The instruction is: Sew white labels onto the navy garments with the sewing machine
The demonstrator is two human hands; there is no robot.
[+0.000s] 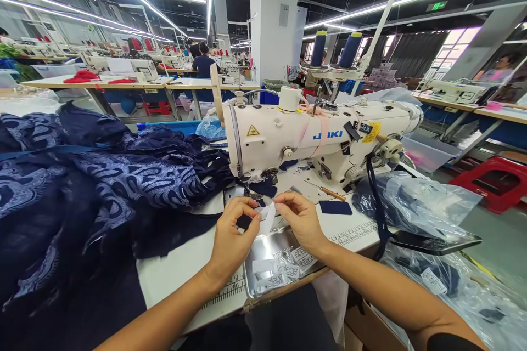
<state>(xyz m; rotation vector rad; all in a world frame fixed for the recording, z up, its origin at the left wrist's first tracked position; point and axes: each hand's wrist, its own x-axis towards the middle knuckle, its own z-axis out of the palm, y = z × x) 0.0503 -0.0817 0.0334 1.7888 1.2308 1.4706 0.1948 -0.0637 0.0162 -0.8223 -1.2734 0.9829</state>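
Observation:
Both hands meet just in front of a white sewing machine. My left hand is closed in a pinch on one end of a small white label. The fingertips of my right hand grip the label's other side, so it hangs between the two hands. Below them a metal tray holds several white printed labels. Dark navy fabric with a pale paisley pattern is heaped to the left and reaches the machine's needle area, which is partly hidden.
A wooden-handled awl and a navy fabric patch lie right of my hands. Clear plastic bags and a dark phone-like slab sit at the right edge. A red stool stands beyond. A person sits farther back.

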